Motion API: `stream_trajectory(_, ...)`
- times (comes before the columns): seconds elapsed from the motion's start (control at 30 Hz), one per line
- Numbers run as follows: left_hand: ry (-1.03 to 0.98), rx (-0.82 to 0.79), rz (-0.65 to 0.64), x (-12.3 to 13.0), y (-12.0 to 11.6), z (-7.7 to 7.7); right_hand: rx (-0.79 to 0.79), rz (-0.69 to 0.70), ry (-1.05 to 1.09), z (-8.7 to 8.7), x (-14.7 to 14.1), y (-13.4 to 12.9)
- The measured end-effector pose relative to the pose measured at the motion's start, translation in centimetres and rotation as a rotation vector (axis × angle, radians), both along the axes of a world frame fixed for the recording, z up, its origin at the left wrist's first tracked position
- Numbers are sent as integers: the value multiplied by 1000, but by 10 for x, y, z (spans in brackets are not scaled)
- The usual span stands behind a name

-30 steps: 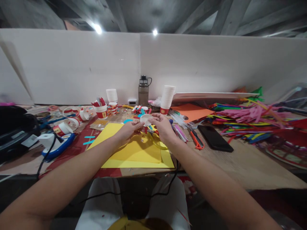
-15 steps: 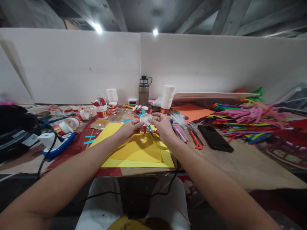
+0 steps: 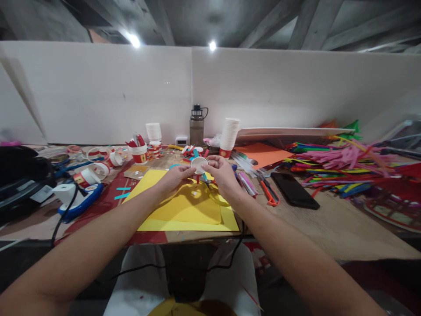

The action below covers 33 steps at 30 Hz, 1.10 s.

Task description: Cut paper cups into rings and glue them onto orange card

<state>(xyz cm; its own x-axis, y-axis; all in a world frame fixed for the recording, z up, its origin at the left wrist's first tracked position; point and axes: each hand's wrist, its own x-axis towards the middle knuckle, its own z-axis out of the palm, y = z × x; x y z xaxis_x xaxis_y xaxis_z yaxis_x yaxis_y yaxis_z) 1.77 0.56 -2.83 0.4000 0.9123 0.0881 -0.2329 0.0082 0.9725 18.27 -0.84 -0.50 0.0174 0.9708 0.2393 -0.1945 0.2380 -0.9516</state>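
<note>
Between my two hands is a round white paper cup piece [image 3: 199, 166], its flat face toward me, with red and blue strips sticking out around it. The fingers of my left hand [image 3: 179, 176] pinch its left edge. My right hand [image 3: 221, 172] grips the right edge, thumb toward the white face. Below them lie yellow paper sheets [image 3: 187, 210], stacked unevenly. A pair of scissors with yellow handles [image 3: 217, 197] rests on the paper under my right hand; its blades are partly hidden.
Stacked paper cups [image 3: 229, 136] and a water bottle [image 3: 196, 125] stand at the back. On the right are a black phone [image 3: 294, 189], an orange cutter [image 3: 270, 193] and piled pipe cleaners [image 3: 342, 158]. A cup of red strips [image 3: 138, 154] and a blue tape dispenser [image 3: 82, 202] are left.
The cup piece has tilted slightly, so its white face shows flatter toward me. Both hands keep their hold and have barely moved.
</note>
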Motion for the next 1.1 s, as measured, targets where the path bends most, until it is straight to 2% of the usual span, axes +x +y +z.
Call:
stream_trajectory(0.1,-37,19,51,0,-1,2,13,39,25,0,-1,-2)
stream_trajectory(0.23,-68,43,187,0,-1,7,-11,105,30,0,-2,-5)
stream_trajectory(0.33,-68,47,228,-1,0,8,-20,133,-13,1,-1,-5)
stream_trajectory(0.47,-42,67,200,-3,1,5,-17,160,-102,-1,2,-2)
stream_trajectory(0.63,-16,87,116,-2,1,3,-29,153,-112,-6,4,3)
stream_trajectory(0.73,7,77,125,-3,3,1,-8,163,-163,-8,3,5)
stream_trajectory(0.87,44,15,196,-8,10,-3,4,33,-222,-7,5,6)
stream_trajectory(0.97,54,-31,247,-13,15,-5,17,-97,-177,-3,11,9)
stream_trajectory(1.1,32,-61,302,-15,16,-6,-14,-101,-26,-2,21,15)
